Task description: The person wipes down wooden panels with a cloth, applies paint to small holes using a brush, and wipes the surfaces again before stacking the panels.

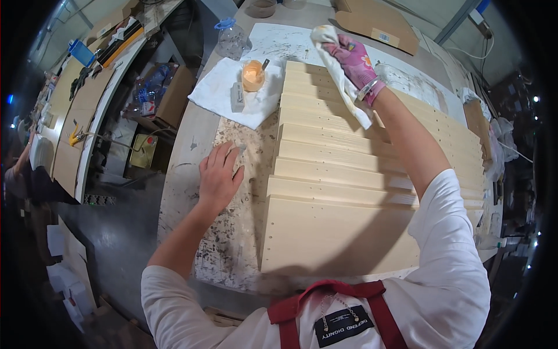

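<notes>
My right hand (356,64), in a pink flowered glove, grips a white cloth (343,87) that hangs down over the far end of the boards. Under it, pale wooden boards (337,232) lie overlapped like steps, with small holes near their ends. Bare and with its fingers stretched out, my left hand (220,174) rests on the stained tabletop (232,250) left of the boards. A small grey piece (242,149) lies by its fingertips; I cannot tell what it is.
A white cloth (203,93) on the table bears an orange-smeared cup (253,77) with a tool in it and a grey block (237,97). Behind stand a clear plastic bottle (231,41) and cardboard (378,26). At left are a bench (93,110) and a box of bottles (174,93).
</notes>
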The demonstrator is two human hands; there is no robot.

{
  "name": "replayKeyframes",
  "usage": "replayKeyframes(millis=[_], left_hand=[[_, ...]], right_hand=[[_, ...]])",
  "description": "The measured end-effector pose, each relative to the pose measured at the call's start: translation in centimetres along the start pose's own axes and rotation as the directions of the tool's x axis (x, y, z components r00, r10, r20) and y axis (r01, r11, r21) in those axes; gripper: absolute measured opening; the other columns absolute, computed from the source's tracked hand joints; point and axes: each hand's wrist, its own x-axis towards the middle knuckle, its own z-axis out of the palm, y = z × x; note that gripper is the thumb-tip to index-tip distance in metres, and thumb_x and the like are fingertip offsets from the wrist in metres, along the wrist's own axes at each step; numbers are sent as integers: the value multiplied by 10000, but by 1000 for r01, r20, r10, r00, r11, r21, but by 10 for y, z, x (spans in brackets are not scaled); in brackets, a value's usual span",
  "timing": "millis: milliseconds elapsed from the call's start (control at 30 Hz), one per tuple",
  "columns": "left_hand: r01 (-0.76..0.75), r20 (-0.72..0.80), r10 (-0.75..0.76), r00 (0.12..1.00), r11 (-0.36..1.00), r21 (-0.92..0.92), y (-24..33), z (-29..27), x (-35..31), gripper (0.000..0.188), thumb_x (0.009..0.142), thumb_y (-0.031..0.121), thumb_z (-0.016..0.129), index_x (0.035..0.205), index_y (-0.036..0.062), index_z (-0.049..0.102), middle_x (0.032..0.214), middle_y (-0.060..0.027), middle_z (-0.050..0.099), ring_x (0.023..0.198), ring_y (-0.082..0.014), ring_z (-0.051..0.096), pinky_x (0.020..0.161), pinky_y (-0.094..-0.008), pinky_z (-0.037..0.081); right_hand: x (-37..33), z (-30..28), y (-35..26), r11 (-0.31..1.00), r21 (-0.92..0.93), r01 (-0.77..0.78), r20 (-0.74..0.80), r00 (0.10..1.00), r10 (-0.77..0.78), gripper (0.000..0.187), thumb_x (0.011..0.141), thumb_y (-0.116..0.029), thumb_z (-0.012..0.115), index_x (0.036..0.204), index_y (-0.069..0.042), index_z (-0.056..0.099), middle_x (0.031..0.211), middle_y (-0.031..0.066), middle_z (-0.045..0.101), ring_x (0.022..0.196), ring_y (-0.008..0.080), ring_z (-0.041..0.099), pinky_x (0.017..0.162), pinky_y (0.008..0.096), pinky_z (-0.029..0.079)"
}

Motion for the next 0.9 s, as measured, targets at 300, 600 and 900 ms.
replayKeyframes(millis=[300,600,900], left_hand=[[34,46,-34,998,999,0,1,-4,1,417,822,222,589,1205,81,504,1299,-68,444,1234,-229,382,994,-402,280],[25,41,-25,999,1000,4,1,-3,2,429,820,229,593,1216,92,503,1309,-65,439,1241,-229,377,1001,-399,276],[37,55,-36,998,999,-13,-1,-3,0,422,822,217,591,1215,91,505,1307,-68,442,1240,-243,381,1005,-395,283]], right_hand=[[23,51,12,761,-640,106,151,988,-11,204,843,-163,617,1009,-46,637,796,23,638,714,85,590,631,227,471],[23,35,11,589,-766,258,204,966,-157,226,842,-254,577,975,-79,631,908,151,643,878,318,601,773,374,467],[14,30,11,350,-869,350,316,937,-152,180,834,-219,570,953,-85,594,930,143,616,865,328,604,754,402,483]])
